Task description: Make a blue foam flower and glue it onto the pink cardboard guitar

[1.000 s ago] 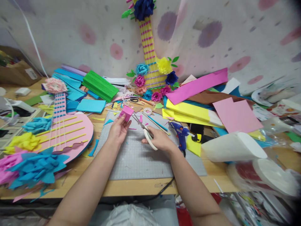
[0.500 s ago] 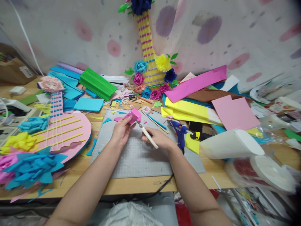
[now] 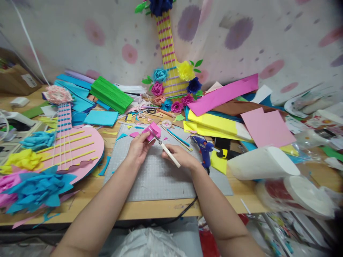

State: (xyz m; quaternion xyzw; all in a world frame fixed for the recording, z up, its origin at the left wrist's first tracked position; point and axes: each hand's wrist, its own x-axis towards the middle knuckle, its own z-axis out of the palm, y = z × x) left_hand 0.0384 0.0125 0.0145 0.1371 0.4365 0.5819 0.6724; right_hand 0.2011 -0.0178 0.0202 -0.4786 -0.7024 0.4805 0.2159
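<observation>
My left hand (image 3: pixel 138 148) is closed on a folded pink paper piece (image 3: pixel 152 130), holding it just above the grey cutting mat (image 3: pixel 160 178). My right hand (image 3: pixel 179 157) grips white-handled scissors (image 3: pixel 167 151), whose blades reach into the pink paper. A small pink offcut (image 3: pixel 134 134) lies on the mat's far left corner beside my left hand.
A blue glue gun (image 3: pixel 204 149) lies right of my right hand. A pink paper guitar (image 3: pixel 71 146) and crepe flowers (image 3: pixel 34 185) fill the left side. Coloured sheets (image 3: pixel 222 123), a white roll (image 3: pixel 262 164) and a flowered yellow guitar (image 3: pixel 171 78) crowd the back and right.
The scissors moved from beside the pink paper to cutting into it. My left hand turned and shifted the paper slightly right, and a pink offcut now lies on the mat.
</observation>
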